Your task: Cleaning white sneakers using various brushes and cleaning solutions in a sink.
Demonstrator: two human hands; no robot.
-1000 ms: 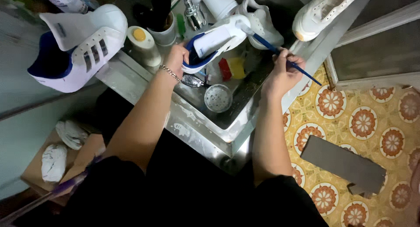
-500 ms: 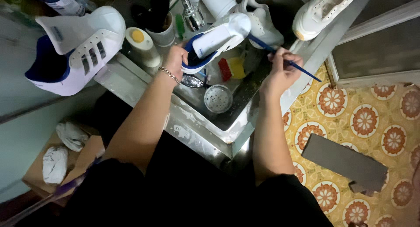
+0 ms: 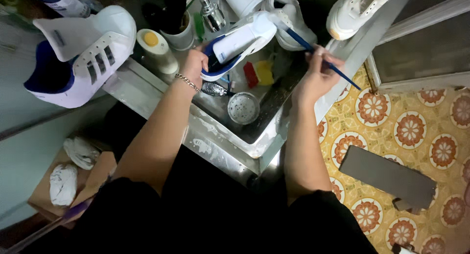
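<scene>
A white-and-blue sneaker point(image 3: 81, 53) is stood on the counter at left. Over the steel sink point(image 3: 245, 146), another white-and-blue sneaker point(image 3: 240, 38) is gripped by the left hand point(image 3: 194, 63), fingers curled around its heel. A blue-handled brush point(image 3: 318, 58) is pinched by the right hand point(image 3: 316, 75).

Counted four white sneakers: one on the counter point(image 3: 81, 56), one held over the sink point(image 3: 240, 41), one behind it point(image 3: 289, 16), one top right point(image 3: 360, 7). One blue-handled brush point(image 3: 323, 60), one round strainer point(image 3: 243, 108).
</scene>
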